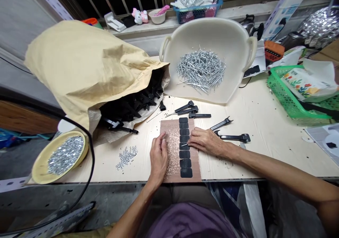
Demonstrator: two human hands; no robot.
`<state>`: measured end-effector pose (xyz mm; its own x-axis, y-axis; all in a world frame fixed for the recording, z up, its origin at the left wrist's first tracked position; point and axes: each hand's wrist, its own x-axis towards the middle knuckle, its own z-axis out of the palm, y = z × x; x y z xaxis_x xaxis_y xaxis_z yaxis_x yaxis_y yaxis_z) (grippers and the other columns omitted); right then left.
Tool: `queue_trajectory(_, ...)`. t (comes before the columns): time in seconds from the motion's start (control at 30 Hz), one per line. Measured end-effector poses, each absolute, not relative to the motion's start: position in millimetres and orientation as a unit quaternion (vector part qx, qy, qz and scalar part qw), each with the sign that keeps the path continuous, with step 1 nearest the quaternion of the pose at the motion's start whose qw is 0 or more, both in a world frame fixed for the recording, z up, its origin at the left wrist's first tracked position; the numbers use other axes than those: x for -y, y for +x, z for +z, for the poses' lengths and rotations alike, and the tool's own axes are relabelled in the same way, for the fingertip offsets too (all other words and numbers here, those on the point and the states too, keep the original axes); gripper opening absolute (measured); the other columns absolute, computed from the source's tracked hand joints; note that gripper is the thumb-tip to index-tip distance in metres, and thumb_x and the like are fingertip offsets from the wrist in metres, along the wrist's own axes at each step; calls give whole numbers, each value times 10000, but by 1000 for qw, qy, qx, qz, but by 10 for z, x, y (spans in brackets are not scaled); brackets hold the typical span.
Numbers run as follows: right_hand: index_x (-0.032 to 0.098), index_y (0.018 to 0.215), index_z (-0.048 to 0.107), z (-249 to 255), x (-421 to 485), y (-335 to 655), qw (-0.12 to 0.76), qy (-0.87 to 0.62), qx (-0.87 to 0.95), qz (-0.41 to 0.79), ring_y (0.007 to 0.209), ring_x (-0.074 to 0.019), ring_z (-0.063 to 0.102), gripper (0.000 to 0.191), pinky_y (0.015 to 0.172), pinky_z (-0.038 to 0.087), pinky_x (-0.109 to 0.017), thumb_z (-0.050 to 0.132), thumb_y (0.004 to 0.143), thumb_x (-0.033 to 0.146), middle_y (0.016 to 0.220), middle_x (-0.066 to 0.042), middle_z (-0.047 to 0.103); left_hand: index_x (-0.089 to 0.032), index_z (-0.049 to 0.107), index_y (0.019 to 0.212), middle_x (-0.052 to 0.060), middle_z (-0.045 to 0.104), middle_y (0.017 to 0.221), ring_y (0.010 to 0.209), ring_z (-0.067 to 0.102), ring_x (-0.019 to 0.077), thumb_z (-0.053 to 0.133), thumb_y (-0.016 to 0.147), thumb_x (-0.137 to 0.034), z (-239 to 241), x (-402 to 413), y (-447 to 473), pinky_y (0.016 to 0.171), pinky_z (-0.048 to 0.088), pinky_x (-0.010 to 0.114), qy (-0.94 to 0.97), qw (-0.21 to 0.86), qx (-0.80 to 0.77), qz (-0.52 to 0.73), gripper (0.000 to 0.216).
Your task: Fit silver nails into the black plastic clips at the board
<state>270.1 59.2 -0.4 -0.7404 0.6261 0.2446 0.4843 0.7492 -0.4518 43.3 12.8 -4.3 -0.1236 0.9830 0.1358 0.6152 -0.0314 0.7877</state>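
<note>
A brown board (173, 125) lies at the table's front edge, pale marks speckled over its left part. Along it runs a column of several black rounded pads (184, 154). My right hand (205, 141) pinches a thin metal pin (184, 145) over one of the middle pads. At the board's left edge rests my left hand (159, 156), fingers curled and thumb against them; whatever they may hold is hidden. Black plastic clamp-like parts (234, 137) with long arms lie just beyond my right hand. More such black parts (200, 115) lie above the board.
A white basin (233, 79) tilts forward with many metal pins (201, 68). Left, a paper sack (87, 61) spills black parts. A yellow bowl (38, 174) holds small metal pieces; a loose pile of them (127, 156) lies nearby. A green basket (286, 100) stands right. A black cable (92, 153) crosses left.
</note>
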Motion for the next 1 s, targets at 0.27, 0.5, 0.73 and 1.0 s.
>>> queue_trajectory(0.27, 161, 882, 623, -70, -643, 2616, 198, -380, 893, 141, 738, -140, 479, 327, 523, 400, -244, 322, 984, 237, 832, -55, 572, -205, 550, 1201, 83, 600, 1138, 1070, 566, 198, 395, 940, -288, -61, -124, 427, 938, 436, 340, 613, 247, -641, 390, 315)
queue_trajectory(0.5, 165, 911, 630, -31, -484, 2676, 179, -358, 904, 151, 783, -151, 500, 264, 577, 422, -260, 395, 968, 269, 849, -54, 573, -194, 544, 1201, 92, 596, 1128, 1062, 564, 198, 390, 942, -268, -51, -123, 432, 930, 437, 346, 612, 254, -641, 388, 311)
queue_trajectory(0.73, 173, 913, 624, -1, -584, 2677, 165, -424, 876, 158, 799, -148, 515, 258, 649, 426, -262, 405, 965, 301, 850, -48, 557, -190, 555, 1188, 88, 594, 1100, 1044, 563, 197, 391, 942, -267, -44, -121, 429, 915, 435, 332, 614, 259, -637, 388, 306)
queue_trajectory(1.0, 199, 933, 628, 156, -557, 2768, 121, -446, 874, 151, 787, -140, 535, 225, 608, 384, -237, 431, 955, 304, 877, -38, 586, -174, 545, 1189, 84, 588, 1054, 976, 569, 184, 403, 942, -258, -54, -99, 421, 857, 457, 323, 610, 264, -630, 403, 297)
